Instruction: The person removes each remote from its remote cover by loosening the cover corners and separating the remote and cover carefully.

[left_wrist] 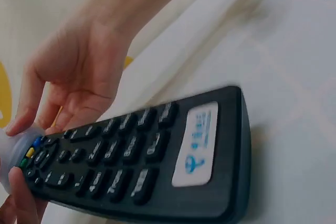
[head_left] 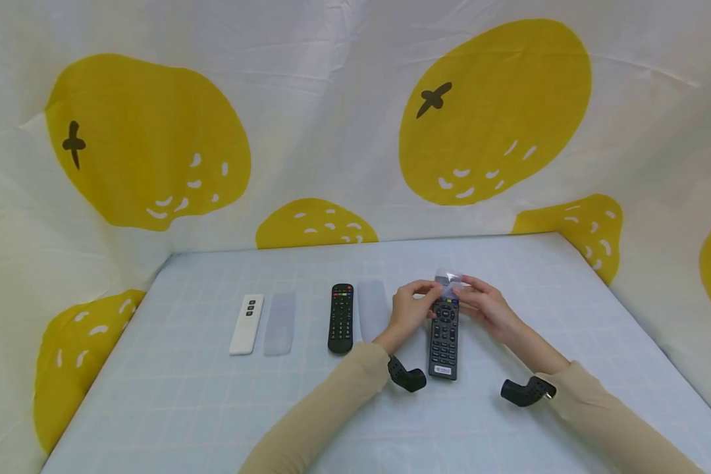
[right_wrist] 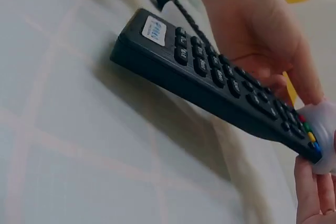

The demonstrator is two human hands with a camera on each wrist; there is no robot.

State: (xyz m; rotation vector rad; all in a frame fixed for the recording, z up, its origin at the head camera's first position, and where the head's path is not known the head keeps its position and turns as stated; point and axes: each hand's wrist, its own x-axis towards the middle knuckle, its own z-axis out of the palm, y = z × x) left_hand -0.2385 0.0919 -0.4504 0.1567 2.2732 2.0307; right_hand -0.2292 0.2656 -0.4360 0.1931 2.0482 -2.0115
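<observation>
A dark remote control (head_left: 445, 336) with a white label at its near end is tilted up off the table at its far end. A clear, soft sleeve (head_left: 448, 274) covers that far end, up to the row of coloured buttons. My left hand (head_left: 411, 304) pinches the sleeve's left edge between thumb and fingers. On the opposite side, my right hand (head_left: 487, 305) pinches its right edge. The left wrist view shows the remote's keys (left_wrist: 113, 153) and the bunched sleeve (left_wrist: 11, 148). In the right wrist view the sleeve (right_wrist: 323, 124) lies beside the coloured buttons.
Left of my hands lies a black remote (head_left: 340, 319) with a translucent sleeve (head_left: 372, 306) beside it. Farther left are a white remote (head_left: 247, 324) and another translucent sleeve (head_left: 280, 324). A fruit-patterned curtain (head_left: 326, 131) hangs behind the pale checked table (head_left: 184, 395).
</observation>
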